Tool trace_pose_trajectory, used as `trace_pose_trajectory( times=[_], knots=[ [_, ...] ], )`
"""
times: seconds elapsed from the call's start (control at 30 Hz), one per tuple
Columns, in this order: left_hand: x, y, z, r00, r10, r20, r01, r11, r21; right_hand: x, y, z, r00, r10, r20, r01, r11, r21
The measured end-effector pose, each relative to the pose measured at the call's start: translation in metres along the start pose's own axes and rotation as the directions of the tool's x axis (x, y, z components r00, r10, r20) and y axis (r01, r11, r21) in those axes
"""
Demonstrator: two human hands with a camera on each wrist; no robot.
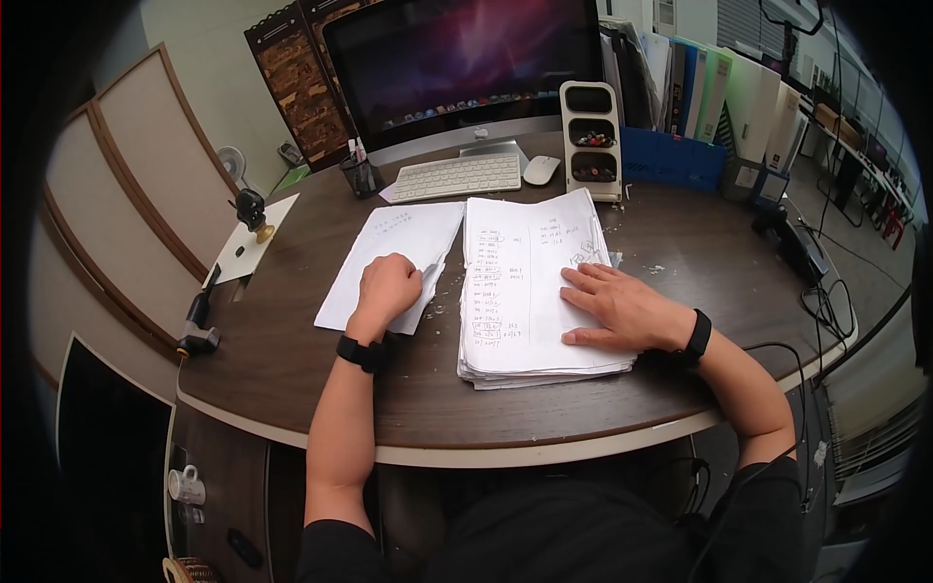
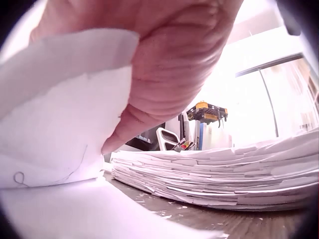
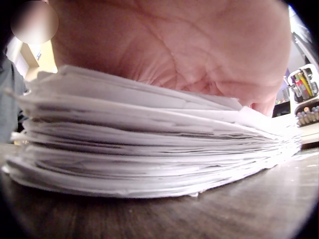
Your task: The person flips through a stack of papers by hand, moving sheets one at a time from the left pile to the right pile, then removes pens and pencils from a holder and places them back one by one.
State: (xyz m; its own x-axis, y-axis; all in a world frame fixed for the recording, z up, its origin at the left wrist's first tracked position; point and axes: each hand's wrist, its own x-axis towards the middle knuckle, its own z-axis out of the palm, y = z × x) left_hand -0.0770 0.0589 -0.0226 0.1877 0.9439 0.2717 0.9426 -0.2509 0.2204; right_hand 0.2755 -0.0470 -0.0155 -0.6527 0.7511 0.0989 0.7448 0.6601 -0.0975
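My left hand [image 1: 392, 289], fingers curled, grips a sheet of white paper [image 2: 60, 119] over the left-hand papers [image 1: 418, 228]. Close up in the left wrist view, that sheet bends upward in front of the palm, above another white sheet [image 2: 94, 211]. To the right lies a thick stack of worn paper [image 1: 544, 352], its top page bearing handwritten columns and a vertical line. My right hand [image 1: 622, 309] rests with spread fingers on the right part of this page. Uneven layered edges of the stack [image 3: 149, 134] show beneath the palm in the right wrist view.
Behind the papers are a keyboard [image 1: 457, 179], a mouse [image 1: 540, 171], a monitor [image 1: 466, 68] and a beige organizer [image 1: 591, 146]. A mesh pen cup [image 1: 362, 177] stands at back left. Paper scraps dot the desk. Cables and a dark device [image 1: 785, 238] lie at right.
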Motion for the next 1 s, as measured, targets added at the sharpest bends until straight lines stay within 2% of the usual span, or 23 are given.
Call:
trace_pose_trajectory(
  times=[0.23,0.33,0.4,0.43,0.5,0.53,0.6,0.63,0.7,0.73,0.8,0.83,0.9,0.93,0.97,1.0],
  knots=[
    [0.000,-0.007,0.002,1.000,0.022,0.000,-0.022,1.000,-0.020,0.000,-0.001,0.000,1.000,0.002,-0.006,-0.002,1.000,-0.008],
    [-0.001,-0.007,0.003,0.999,0.039,-0.003,-0.039,0.998,0.049,0.000,-0.001,0.000,1.000,0.003,-0.005,-0.003,1.000,-0.008],
    [-0.004,-0.002,0.005,0.981,0.038,-0.193,-0.012,0.991,0.135,0.000,0.000,0.000,1.000,-0.003,-0.006,0.003,1.000,-0.007],
    [-0.007,0.006,-0.004,0.980,0.039,-0.194,-0.013,0.991,0.135,0.000,0.000,0.000,1.000,-0.004,-0.007,0.004,1.000,-0.008],
    [-0.011,0.021,-0.025,0.933,-0.029,-0.360,0.096,0.981,0.170,-0.001,0.000,0.001,1.000,0.005,-0.008,-0.005,1.000,-0.011],
    [-0.013,0.024,-0.033,0.933,-0.026,-0.358,0.093,0.981,0.171,-0.001,0.000,0.001,1.000,0.008,-0.009,-0.008,1.000,-0.010],
    [-0.016,0.027,-0.043,0.805,0.026,-0.593,-0.023,1.000,0.012,0.000,0.000,0.001,1.000,0.000,-0.007,0.000,1.000,-0.006],
    [-0.016,0.030,-0.045,0.805,0.025,-0.593,-0.023,1.000,0.012,0.000,-0.001,0.000,1.000,0.000,-0.006,0.000,1.000,-0.006],
    [-0.016,0.040,-0.046,0.537,0.067,-0.841,-0.368,0.916,-0.162,0.000,-0.001,-0.002,1.000,0.004,0.007,-0.004,1.000,-0.006],
    [-0.017,0.044,-0.047,0.537,0.066,-0.841,-0.367,0.916,-0.162,0.000,-0.001,-0.001,1.000,0.004,0.007,-0.004,1.000,-0.007],
    [-0.018,0.052,-0.049,0.427,0.038,-0.903,-0.556,0.798,-0.230,0.000,-0.001,0.000,1.000,0.006,0.001,-0.006,1.000,-0.007],
    [-0.017,0.051,-0.048,0.427,0.038,-0.903,-0.558,0.798,-0.230,0.000,0.000,0.000,1.000,0.007,0.001,-0.007,1.000,-0.007],
    [-0.020,0.050,-0.045,0.584,0.002,-0.812,-0.628,0.635,-0.450,-0.001,0.000,0.002,1.000,0.003,-0.008,-0.003,1.000,-0.008],
    [-0.024,0.052,-0.044,0.585,0.003,-0.811,-0.628,0.634,-0.451,-0.001,0.000,0.002,1.000,0.004,-0.008,-0.004,1.000,-0.006],
    [-0.028,0.056,-0.044,0.741,-0.111,-0.662,-0.570,0.419,-0.707,-0.001,0.000,0.000,1.000,0.001,-0.004,-0.001,1.000,-0.005],
    [-0.031,0.061,-0.043,0.871,-0.165,-0.463,-0.440,0.158,-0.884,-0.001,-0.001,0.000,1.000,-0.002,-0.002,0.002,1.000,-0.005]
  ],
)
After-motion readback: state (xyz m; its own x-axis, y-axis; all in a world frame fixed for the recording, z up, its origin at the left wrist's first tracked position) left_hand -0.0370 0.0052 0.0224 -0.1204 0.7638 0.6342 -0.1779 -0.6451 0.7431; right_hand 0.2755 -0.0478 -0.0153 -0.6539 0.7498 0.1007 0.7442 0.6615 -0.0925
